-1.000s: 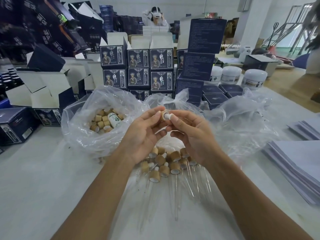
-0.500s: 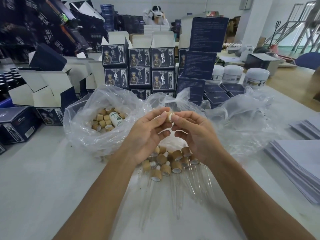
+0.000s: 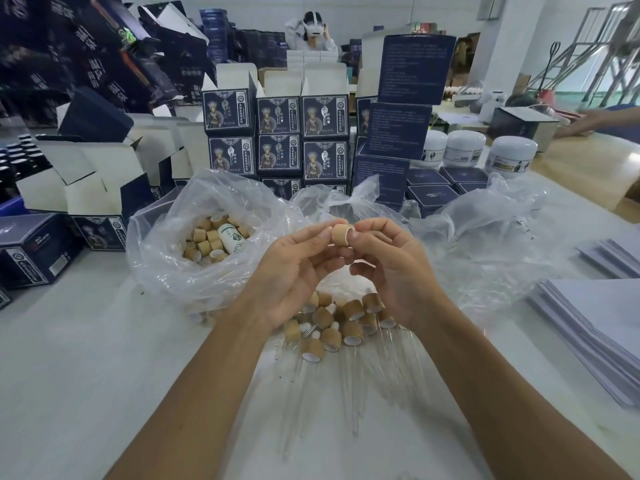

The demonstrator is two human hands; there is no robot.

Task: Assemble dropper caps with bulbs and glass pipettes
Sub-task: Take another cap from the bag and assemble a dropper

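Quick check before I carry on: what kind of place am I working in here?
Probably a cosmetics packing workshop: stacked navy product boxes, white cream jars and a plastic bag of loose bamboo caps crowd the white table.

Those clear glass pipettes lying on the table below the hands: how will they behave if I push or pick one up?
The glass pipettes look thin and long, so probably fragile and light. Being round and lying loose on the smooth table, they would likely roll when nudged. Clear glass is hard to see there, so pinching one cleanly may be tricky.

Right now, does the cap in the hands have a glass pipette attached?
No. The cap, pinched between the left hand and right hand, shows no pipette.
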